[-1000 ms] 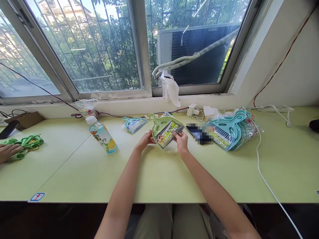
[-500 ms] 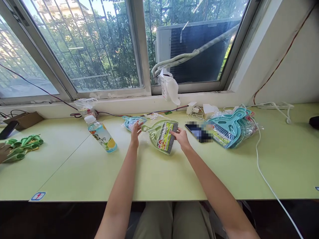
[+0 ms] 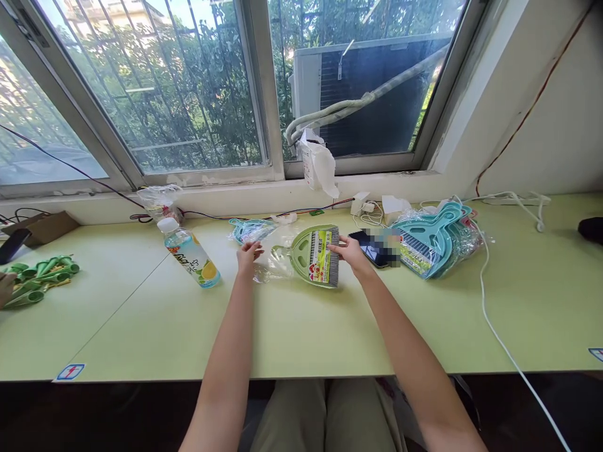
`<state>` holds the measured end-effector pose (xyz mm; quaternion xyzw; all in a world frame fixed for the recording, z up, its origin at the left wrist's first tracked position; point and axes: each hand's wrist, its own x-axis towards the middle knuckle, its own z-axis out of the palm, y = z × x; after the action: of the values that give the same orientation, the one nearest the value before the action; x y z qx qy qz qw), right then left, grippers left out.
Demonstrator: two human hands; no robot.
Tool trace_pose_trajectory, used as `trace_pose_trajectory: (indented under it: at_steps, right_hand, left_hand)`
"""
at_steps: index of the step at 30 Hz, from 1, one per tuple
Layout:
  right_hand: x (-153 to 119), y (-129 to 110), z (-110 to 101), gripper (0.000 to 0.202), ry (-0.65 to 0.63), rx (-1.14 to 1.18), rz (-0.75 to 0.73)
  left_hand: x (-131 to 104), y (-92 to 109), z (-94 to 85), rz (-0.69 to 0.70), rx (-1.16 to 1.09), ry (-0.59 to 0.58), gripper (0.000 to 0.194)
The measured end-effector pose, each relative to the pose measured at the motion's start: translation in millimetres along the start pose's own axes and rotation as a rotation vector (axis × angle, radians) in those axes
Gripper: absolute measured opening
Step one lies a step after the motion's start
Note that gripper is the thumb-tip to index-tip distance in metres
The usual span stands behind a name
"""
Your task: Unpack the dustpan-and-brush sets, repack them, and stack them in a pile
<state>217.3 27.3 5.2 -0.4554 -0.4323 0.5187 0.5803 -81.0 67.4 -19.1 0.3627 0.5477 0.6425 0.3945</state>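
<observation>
A green dustpan and brush set (image 3: 301, 256) with a printed label lies in a clear plastic bag (image 3: 271, 267) in front of me. My left hand (image 3: 248, 256) pinches the bag's loose left end, beyond the dustpan's handle. My right hand (image 3: 349, 250) holds the set at its right edge, by the grey bristles, with fingers closed on it. Behind my left hand sits a small bundle of blue items in plastic (image 3: 249, 230). Right of my right hand are a dark phone (image 3: 372, 249) and a stack of bagged teal dustpans (image 3: 436, 242).
A drink bottle (image 3: 191, 254) stands left of my hands. Green parts (image 3: 44, 276) lie at the far left, beside another person's hand (image 3: 6, 287). A brown box (image 3: 44, 227) is behind them. A white cable (image 3: 490, 317) crosses the right side, below the window.
The dustpan set has turned more level and shifted slightly right. My left hand has moved left and nearer to me, and the bag now stretches out past the handle.
</observation>
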Motion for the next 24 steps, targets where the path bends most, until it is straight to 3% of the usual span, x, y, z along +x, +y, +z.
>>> trace_pose_trajectory:
  at_steps: [3,6,10,14,17,20,21,24]
  right_hand:
    - [3.1,1.5,-9.7,0.032,0.144,0.081,-0.049]
    - [4.4,6.6,-13.0,0.031,0.248,0.172,-0.051]
    - [3.6,14.5,-7.8,0.034,0.271,0.235,-0.039]
    - [2.1,20.8,1.4,0.034,0.241,0.236,-0.047]
    - [1.5,25.3,6.9,0.031,0.221,0.223,-0.045]
    - [0.8,30.2,10.9,0.032,0.193,0.226,-0.05]
    - [0.5,31.7,12.1,0.032,0.187,0.232,-0.052]
    - [-0.4,34.0,15.5,0.031,0.165,0.251,-0.051]
  left_hand:
    - [7.8,-0.9,-8.3,0.082,0.04,0.422,0.027]
    - [2.4,0.8,-8.0,0.221,0.199,0.651,0.05]
    - [-21.7,10.2,7.1,0.351,0.482,0.736,0.091]
    - [-46.6,23.7,22.1,0.441,0.581,0.693,0.094]
    - [-53.2,27.0,26.9,0.524,0.545,0.533,0.079]
    - [-51.6,18.0,36.1,0.527,0.402,0.139,0.048]
    - [-51.1,12.6,41.2,0.459,0.334,-0.037,0.041]
    - [-52.8,-5.5,58.4,0.088,0.202,-0.538,0.044]
